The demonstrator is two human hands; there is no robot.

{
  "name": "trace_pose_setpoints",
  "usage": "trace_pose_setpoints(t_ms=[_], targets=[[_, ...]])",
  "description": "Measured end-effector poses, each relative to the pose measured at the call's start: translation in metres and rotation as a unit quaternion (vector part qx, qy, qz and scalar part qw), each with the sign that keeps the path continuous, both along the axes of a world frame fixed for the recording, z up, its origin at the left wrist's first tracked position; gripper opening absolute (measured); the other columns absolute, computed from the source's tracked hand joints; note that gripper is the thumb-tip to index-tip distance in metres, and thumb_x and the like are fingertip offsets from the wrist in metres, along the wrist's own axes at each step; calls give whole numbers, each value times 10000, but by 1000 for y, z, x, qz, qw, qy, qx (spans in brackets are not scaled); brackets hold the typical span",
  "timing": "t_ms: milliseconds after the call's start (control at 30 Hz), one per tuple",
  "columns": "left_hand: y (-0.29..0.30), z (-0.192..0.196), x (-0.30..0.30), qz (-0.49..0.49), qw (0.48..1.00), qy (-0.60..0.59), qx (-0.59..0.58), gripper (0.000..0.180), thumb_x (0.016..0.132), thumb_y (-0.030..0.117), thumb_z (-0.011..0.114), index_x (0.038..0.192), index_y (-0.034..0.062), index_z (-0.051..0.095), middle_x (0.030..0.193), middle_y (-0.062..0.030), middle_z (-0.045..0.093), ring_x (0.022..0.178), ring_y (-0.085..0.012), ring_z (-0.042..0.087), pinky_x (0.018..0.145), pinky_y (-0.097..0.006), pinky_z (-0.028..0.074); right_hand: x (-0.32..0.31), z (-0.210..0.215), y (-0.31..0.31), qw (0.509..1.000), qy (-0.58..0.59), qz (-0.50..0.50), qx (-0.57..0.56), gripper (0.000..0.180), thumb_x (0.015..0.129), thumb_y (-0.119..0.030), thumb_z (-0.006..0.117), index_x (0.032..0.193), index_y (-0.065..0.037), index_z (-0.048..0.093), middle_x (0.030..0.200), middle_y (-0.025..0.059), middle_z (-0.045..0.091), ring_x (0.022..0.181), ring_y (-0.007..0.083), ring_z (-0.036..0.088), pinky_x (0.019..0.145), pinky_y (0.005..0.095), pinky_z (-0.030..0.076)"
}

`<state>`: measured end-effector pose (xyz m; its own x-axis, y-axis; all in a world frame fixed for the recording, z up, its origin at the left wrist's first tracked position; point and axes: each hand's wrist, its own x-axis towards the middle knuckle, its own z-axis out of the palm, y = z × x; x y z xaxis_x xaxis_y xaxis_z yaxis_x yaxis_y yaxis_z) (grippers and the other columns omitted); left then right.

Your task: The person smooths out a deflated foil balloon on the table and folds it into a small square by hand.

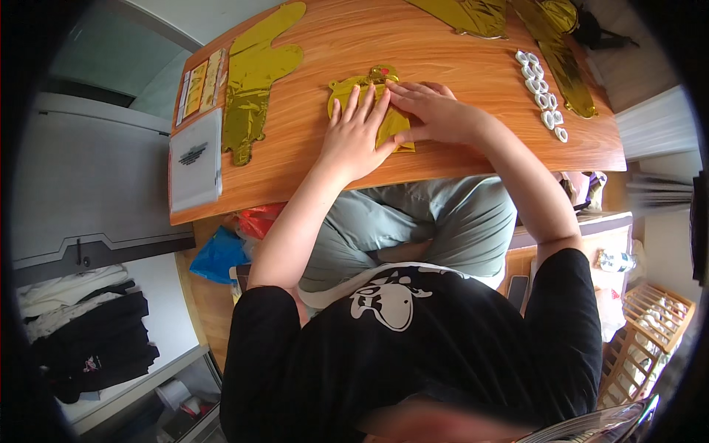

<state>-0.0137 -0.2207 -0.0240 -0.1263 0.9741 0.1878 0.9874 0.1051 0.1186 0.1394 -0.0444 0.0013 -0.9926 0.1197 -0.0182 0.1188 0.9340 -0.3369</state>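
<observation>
A gold foil balloon (342, 92), folded into a small flat packet, lies on the wooden table in front of me. My left hand (356, 136) rests flat on its left part, fingers stretched out and pointing away from me. From the right, my right hand (436, 114) lies across the upper right of the packet, its fingers extended toward the left hand. A small red spot shows on the foil tab just beyond my fingertips. Both palms cover much of the packet, so its middle is hidden.
A flat gold foil balloon (255, 81) lies at left, beside a printed card (201, 87) and clear plastic bags (196, 162). More gold foil balloons (473, 16) lie at the far right edge. Several small white rolls (543, 92) stand in rows on the right of the table (310, 159).
</observation>
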Motion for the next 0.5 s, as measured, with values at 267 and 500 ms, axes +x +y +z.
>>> trace_pose_setpoints(t_ms=[267, 500], targets=[[2, -7, -1, 2, 1000, 1, 13, 859, 973, 643, 513, 1631, 146, 272, 1655, -199, 301, 1551, -411, 214, 1220, -651, 170, 0, 8, 5, 999, -39, 18, -1, 1046, 793, -598, 756, 1613, -108, 330, 1700, 99, 252, 1569, 282, 216, 1252, 488, 171], [1, -4, 2, 15, 1000, 24, -1, 907, 947, 660, 546, 1644, 172, 234, 1665, -180, 286, 1553, -394, 214, 1223, -644, 158, 1, 21, 0, 997, -77, 20, 8, 1155, 721, -540, 840, 1627, -92, 282, 1704, 100, 233, 1564, 303, 218, 1250, 498, 172]])
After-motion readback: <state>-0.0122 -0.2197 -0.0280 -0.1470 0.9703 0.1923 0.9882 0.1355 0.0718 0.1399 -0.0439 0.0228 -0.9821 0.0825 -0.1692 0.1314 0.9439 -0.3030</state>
